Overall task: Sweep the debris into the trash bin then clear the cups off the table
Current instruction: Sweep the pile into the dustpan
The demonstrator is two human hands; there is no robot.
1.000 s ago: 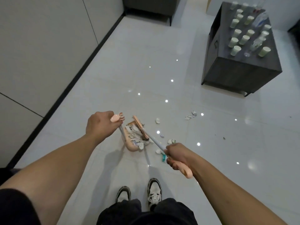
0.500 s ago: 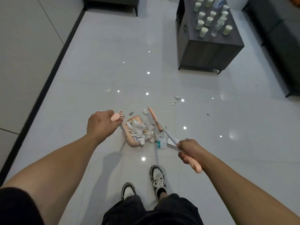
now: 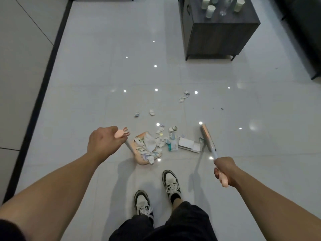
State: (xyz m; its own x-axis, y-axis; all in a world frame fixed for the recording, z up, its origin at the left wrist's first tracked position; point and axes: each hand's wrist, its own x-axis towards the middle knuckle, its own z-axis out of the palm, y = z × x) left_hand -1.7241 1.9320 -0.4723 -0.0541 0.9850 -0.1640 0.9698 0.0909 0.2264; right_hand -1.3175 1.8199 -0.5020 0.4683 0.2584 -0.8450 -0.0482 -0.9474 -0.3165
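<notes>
Debris spills from my pink dustpan; the broom head has swung out right since half a second ago.
My left hand clenches the dustpan handle, my right hand grips the broom handle, both arms outstretched; scraps lie on the floor between them, cups on the table.

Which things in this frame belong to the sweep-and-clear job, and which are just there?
Job:
left hand gripping the dustpan handle
right hand gripping the broom
paper scraps on the floor
cups on the dark table

Just there:
clear glass among the cups
sneakers
dark sofa, far right
</notes>
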